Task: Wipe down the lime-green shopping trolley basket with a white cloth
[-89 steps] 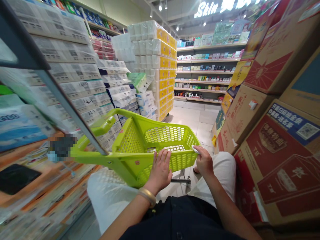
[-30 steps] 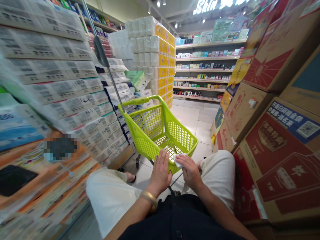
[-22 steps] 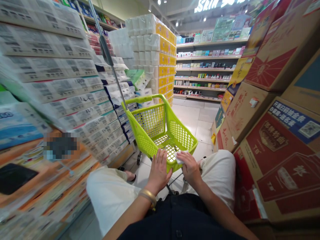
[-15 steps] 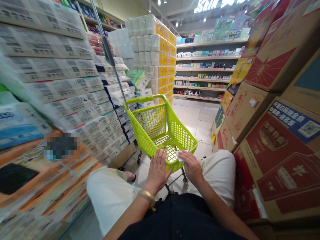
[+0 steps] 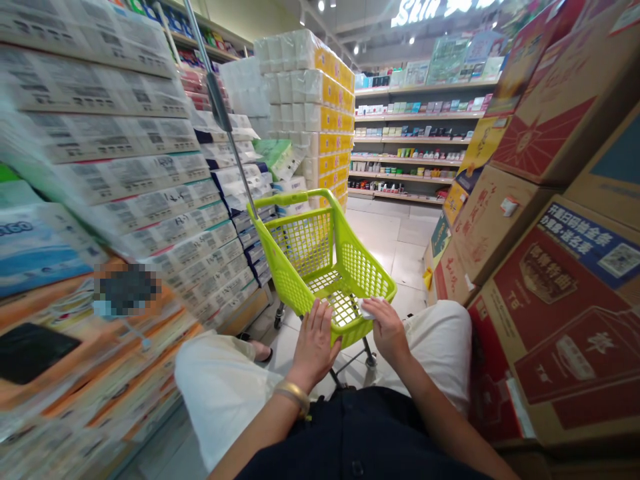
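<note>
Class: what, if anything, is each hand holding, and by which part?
The right hand holds a white wad by the side nearest the palm. The left hand rests on the rim of the green cart; whether it grips is unclear.

Dark shirt (image 5: 350, 437) (gold bangle (image 5: 293, 393))

A white wipe (image 5: 365, 310) touches the near rim of an upright green cart (image 5: 289, 283).

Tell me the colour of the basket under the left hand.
The basket is bright yellow-green; it shows best in the head view.
</note>
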A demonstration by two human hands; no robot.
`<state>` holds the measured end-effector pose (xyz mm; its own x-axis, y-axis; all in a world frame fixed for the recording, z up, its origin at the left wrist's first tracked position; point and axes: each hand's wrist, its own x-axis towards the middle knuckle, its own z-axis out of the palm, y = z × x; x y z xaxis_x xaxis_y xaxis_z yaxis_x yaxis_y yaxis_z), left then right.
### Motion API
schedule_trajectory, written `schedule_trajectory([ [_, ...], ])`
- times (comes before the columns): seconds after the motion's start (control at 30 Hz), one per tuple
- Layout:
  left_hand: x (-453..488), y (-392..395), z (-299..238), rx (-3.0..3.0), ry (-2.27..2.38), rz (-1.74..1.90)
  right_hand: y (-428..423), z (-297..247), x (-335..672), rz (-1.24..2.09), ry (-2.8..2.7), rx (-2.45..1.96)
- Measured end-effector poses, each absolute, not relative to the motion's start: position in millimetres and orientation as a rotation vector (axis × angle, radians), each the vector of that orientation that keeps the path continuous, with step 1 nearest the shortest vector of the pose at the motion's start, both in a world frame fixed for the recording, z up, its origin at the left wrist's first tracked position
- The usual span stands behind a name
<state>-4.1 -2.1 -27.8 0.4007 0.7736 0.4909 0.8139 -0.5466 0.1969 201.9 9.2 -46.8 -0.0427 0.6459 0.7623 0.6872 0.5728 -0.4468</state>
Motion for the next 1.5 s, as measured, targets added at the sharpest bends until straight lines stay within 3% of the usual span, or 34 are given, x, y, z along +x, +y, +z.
schedule_trajectory([
  [0.3, -7, 0, -35, -2.544, -1.378, -0.914, -6, -47, 181, 0.038, -1.932, -0.976],
  [0.53, -7, -1, -35, -2.547, -1.378, -0.904, 18, -44, 222, -0.081, -1.604, -1.191],
  [0.8, -10, 0, -36, -2.545, -1.343, -0.924, -5, -44, 184, 0.089, -1.988, -0.919],
  [1.03, -8, -1, -34, -2.55, -1.363, -0.915, 12, -49, 210, -0.056, -1.67, -1.124],
  [1.23, -11, 0, -36, -2.545, -1.335, -0.928, -8, -47, 180, 0.087, -1.981, -0.911],
  [1.5, -9, -2, -35, -2.55, -1.379, -0.914, 11, -50, 217, -0.037, -1.594, -1.164],
])
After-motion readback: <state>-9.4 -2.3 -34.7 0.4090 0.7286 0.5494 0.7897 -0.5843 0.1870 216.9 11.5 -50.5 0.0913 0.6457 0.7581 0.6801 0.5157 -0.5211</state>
